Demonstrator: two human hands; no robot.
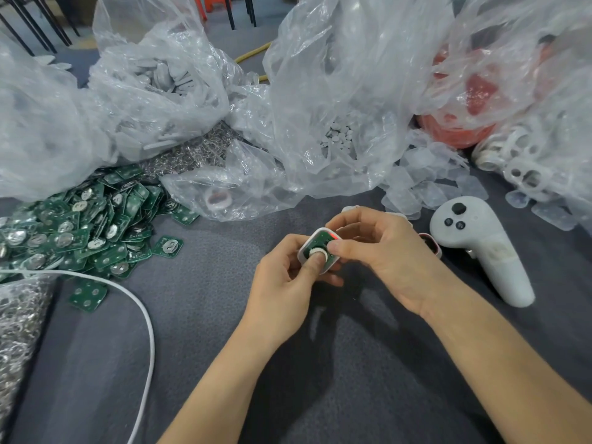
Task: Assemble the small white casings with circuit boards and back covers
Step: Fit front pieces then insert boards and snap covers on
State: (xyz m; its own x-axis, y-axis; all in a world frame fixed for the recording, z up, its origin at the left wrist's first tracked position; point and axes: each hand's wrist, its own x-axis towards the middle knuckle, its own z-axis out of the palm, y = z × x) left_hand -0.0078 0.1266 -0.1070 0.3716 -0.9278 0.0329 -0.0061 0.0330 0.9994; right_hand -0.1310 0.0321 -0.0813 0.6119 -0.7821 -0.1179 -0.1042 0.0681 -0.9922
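A small white casing [303, 251] is being held above the grey cloth [208, 315], near the middle of the view, with a green circuit board [321, 240] lying inside it and a red light glowing at its far edge. It is being gripped from below by the left hand [282, 283], whose thumb [311, 263] is being pressed on a round silvery disc [320, 250] on the board. Its right corner is being pinched by the curled thumb and fingers of the right hand [381, 248]. The casing's underside and near edge are being hidden by the fingers. Another small part [431, 246] is being largely covered behind the right hand and cannot be made out. A white controller [480, 248] is lying just to the right, and a heap of green boards [80, 225] to the left, near a white cable [141, 309]. Crumpled clear bags [153, 100] are standing behind; their contents are being blurred by the plastic.
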